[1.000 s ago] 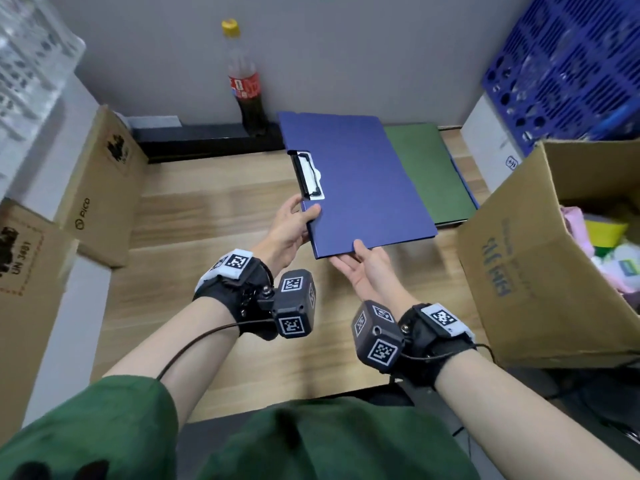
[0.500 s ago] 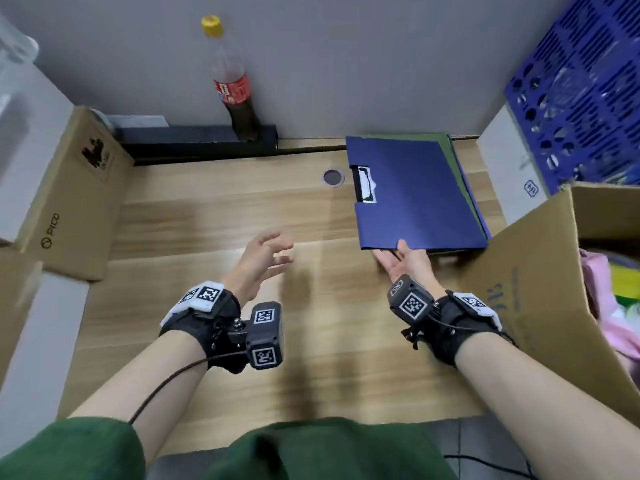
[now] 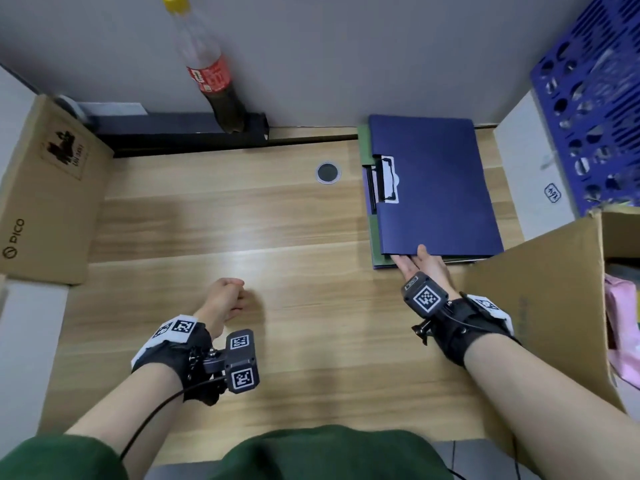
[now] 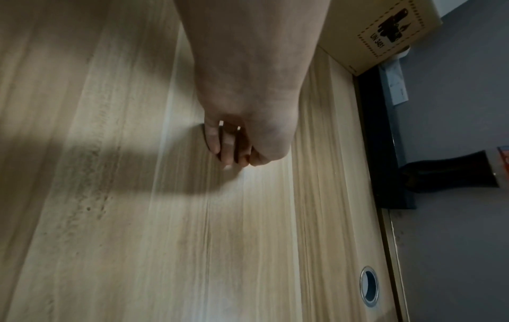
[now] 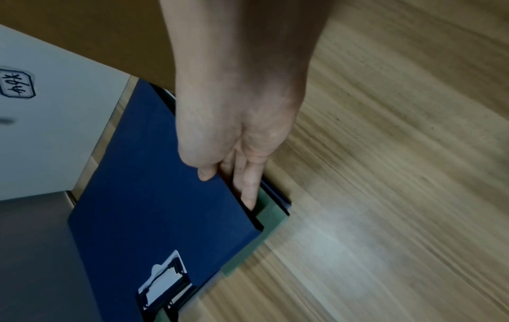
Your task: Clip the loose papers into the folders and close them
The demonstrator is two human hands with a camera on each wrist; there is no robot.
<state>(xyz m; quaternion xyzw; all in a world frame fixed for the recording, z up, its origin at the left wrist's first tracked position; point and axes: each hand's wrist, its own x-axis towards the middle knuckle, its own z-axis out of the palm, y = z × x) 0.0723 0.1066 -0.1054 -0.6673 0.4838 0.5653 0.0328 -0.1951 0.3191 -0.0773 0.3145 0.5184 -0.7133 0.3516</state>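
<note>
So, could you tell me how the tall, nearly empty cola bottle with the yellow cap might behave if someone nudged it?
The cola bottle is tall and narrow, so it would probably tip easily. Only a little dark liquid shows at its base, so it is likely light. It stands on a narrow black ledge by the wall, so it might fall and roll onto the wooden desk.

Blue folder: a second ago it is held up over the bench by both hands; now it lies closed on the green folder at the upper right of the head frame, its clip at the left edge.
Left hand: lets go of the folder's clip side, draws back to the lower middle of the frame, and goes from spread fingers to a loose fist over the bench.
Right hand: keeps its grip on the blue folder's near edge, thumb on the cover and fingers beneath, having carried it to the right.
</note>
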